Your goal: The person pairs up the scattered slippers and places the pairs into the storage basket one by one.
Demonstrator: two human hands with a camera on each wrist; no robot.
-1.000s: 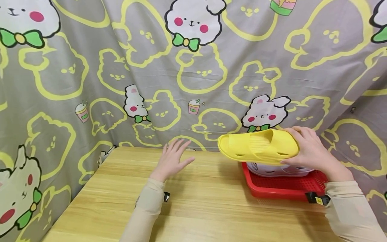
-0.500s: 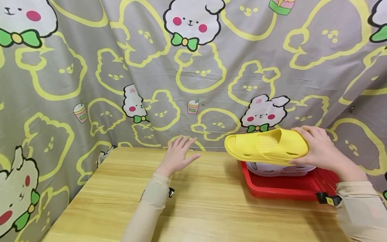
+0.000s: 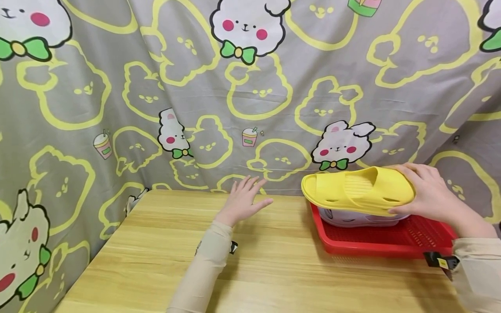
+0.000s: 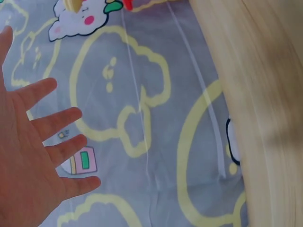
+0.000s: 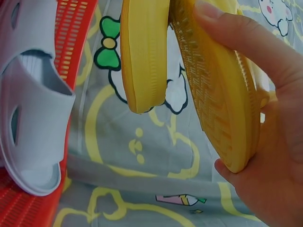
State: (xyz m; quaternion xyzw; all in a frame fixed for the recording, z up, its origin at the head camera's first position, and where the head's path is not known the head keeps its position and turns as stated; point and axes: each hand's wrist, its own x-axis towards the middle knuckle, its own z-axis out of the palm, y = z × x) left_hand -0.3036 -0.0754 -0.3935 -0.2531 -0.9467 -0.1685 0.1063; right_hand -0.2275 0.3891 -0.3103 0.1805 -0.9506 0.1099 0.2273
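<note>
My right hand (image 3: 434,195) grips a yellow slipper (image 3: 360,189) at one end, lifting it over the red basket. In the right wrist view the thumb presses on the ridged sole of that slipper (image 5: 213,90). A second yellow shape (image 5: 144,56) beside it looks like another slipper; the head view does not show it apart. Pale lilac slippers (image 5: 38,123) lie in the red basket (image 3: 372,248), partly hidden beneath the yellow one in the head view. My left hand (image 3: 242,202) hovers over the wooden table, holding nothing, its fingers spread.
The wooden table (image 3: 164,248) ends at a grey curtain (image 3: 270,126) with cartoon prints, which hangs behind it and at both sides. The basket stands at the table's right, near the back. Black wrist cameras (image 3: 442,261) are strapped to both sleeves.
My right hand has moved rightward with the yellow slipper, staying above the basket. The left hand has also drifted right, fingers still spread. More of the basket's right side shows.
</note>
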